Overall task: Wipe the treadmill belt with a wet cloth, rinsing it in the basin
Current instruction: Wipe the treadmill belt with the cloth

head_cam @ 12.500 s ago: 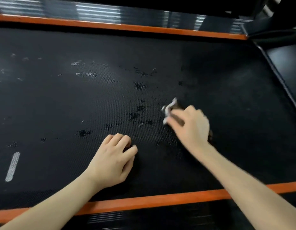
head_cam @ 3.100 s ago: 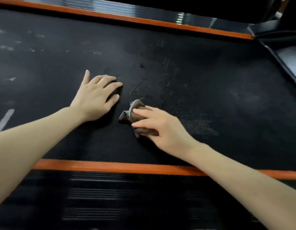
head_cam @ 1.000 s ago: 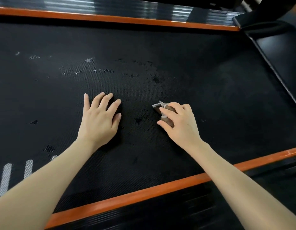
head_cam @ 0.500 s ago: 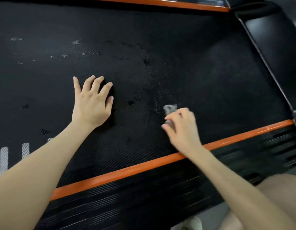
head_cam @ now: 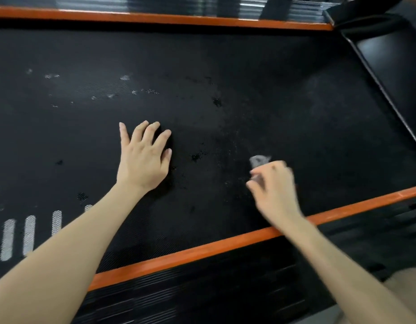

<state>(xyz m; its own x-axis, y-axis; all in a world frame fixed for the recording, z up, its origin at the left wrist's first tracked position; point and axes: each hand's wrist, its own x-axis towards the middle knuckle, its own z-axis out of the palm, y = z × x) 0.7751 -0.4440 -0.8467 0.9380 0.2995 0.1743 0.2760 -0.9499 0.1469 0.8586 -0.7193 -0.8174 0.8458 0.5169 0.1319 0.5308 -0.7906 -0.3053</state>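
Our right grip (head_cam: 273, 185) holds the wadded cloth (head_cam: 259, 160) by the near edge of the belt (head_cam: 249, 71), left grip (head_cam: 144, 160) spread flat; so small a wad may skip the pale specks (head_cam: 125, 77).

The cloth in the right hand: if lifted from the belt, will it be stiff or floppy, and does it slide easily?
Probably floppy: the cloth shows as a crumpled corner past the right hand, so it should droop. Likely light, being bunched small enough to hide mostly under the hand. It may drag, since the belt looks finely textured.
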